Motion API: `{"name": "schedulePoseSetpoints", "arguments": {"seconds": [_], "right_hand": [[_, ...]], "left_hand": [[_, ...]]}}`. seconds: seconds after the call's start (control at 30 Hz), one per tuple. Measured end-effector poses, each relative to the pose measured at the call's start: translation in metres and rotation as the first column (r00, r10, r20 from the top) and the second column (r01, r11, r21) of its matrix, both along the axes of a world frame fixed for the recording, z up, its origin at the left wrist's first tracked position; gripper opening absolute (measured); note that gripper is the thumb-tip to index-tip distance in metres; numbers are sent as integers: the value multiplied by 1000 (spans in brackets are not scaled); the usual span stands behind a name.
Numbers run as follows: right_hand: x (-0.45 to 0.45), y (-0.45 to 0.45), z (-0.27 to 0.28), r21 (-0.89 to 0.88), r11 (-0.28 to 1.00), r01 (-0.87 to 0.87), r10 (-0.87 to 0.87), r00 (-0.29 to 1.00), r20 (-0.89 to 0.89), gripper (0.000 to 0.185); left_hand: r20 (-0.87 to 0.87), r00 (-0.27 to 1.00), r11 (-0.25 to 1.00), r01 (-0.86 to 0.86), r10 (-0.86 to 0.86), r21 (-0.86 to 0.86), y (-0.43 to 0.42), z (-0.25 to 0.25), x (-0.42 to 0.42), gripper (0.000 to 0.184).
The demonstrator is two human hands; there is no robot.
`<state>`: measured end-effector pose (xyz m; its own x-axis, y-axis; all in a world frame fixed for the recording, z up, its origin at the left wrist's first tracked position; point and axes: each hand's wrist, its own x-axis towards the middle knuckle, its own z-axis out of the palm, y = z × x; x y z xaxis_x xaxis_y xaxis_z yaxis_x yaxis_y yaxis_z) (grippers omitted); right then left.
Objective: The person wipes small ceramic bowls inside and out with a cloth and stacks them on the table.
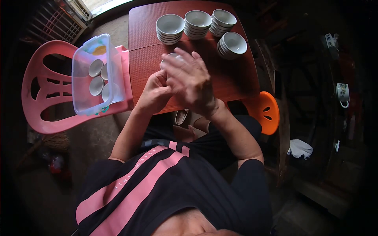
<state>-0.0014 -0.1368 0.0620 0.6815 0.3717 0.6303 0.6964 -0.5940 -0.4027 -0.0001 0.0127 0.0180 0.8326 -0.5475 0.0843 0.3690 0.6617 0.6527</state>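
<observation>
A white bowl (168, 59) shows only partly above the front half of the table, mostly covered by my hands. My left hand (154, 93) is closed at the bowl's near left side, its thumb and fingers bent in at the edge. In front of the bowl, my right hand (189, 80) has its fingers stretched out and is smeared by motion. Whether its palm touches the bowl is hidden. Beyond my hands stand white bowl stacks: one at the left (170, 26), another in the middle (197, 21), a third at the right (223, 19). A tilted stack (233, 44) sits nearer.
The red-brown table (147, 59) lies ahead of me. On its left, a pink chair (34, 84) bears a clear plastic bin (80, 74) with several small white bowls inside. An orange stool (267, 114) is at the right, and a mug (342, 93) is farther right.
</observation>
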Motion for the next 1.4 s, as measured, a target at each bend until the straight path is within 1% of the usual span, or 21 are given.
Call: {"name": "schedulePoseSetpoints", "arguments": {"seconds": [0.03,0.13,0.27,0.33,0.37,0.47,0.53,0.6,0.63,0.73,0.77,0.8,0.87,0.9,1.07,1.13,1.17,1.23,1.27,1.3,1.4], "right_hand": [[-9,6,3,-179,984,-20,33,997,71,36],[-2,4,-8,-144,990,8,3,997,78,32],[23,-13,-17,348,936,-50,138,963,-233,37],[31,-26,-12,625,746,230,445,526,-725,43],[36,-31,-14,677,678,286,580,359,-732,47],[27,-28,-15,598,755,269,402,530,-746,43],[15,-12,-14,243,968,60,27,940,-340,34],[-3,6,2,-134,991,10,-11,1000,-10,28],[-3,8,-4,-136,991,5,-1,1000,28,27],[12,-5,-15,38,999,-28,32,992,-125,27],[20,-14,-19,184,979,-93,142,952,-272,29],[25,-26,-8,365,927,-84,292,773,-563,38],[41,-29,-26,720,685,107,652,351,-672,45],[31,-27,-13,681,378,628,868,15,-495,47],[24,-20,-15,683,187,705,903,150,-402,46],[28,-24,-21,701,337,628,835,145,-531,45],[30,-26,-17,703,553,448,694,219,-686,48],[25,-30,-4,511,838,192,348,533,-771,47],[26,-26,-14,360,933,21,180,837,-517,44],[24,-18,-14,272,962,-8,99,941,-325,43],[-1,5,-5,-115,993,21,-16,999,48,38]], "left_hand": [[32,999,999,-33,32,21,2,-2,0,38],[114,993,993,-33,21,109,5,-5,1,38],[171,985,968,-10,-34,251,1,-4,-2,40],[170,982,958,33,-84,285,2,0,-5,36],[169,982,957,36,-88,287,2,1,-6,36],[213,973,950,22,-92,311,1,4,-7,36],[154,988,958,-32,-13,286,0,6,-7,29],[269,959,996,94,-88,-10,8,-10,2,24],[329,943,906,-186,55,381,3,-4,-5,20],[206,973,923,15,-102,384,7,5,-6,25],[205,973,923,19,-105,383,6,5,-8,25],[203,974,924,19,-104,382,6,5,-10,29],[205,973,924,20,-105,383,7,5,-11,34],[237,964,944,38,-122,329,8,4,-10,35],[224,967,940,42,-124,340,8,14,-5,38],[197,964,899,77,-177,431,7,28,-5,39],[92,982,921,122,-167,371,6,29,-4,42],[83,991,951,77,-106,299,2,15,-4,40],[69,997,974,28,-44,226,0,9,-3,37],[37,999,986,12,-18,166,-2,6,-2,35],[-14,1000,997,2,-3,-77,4,-13,0,34]]}}
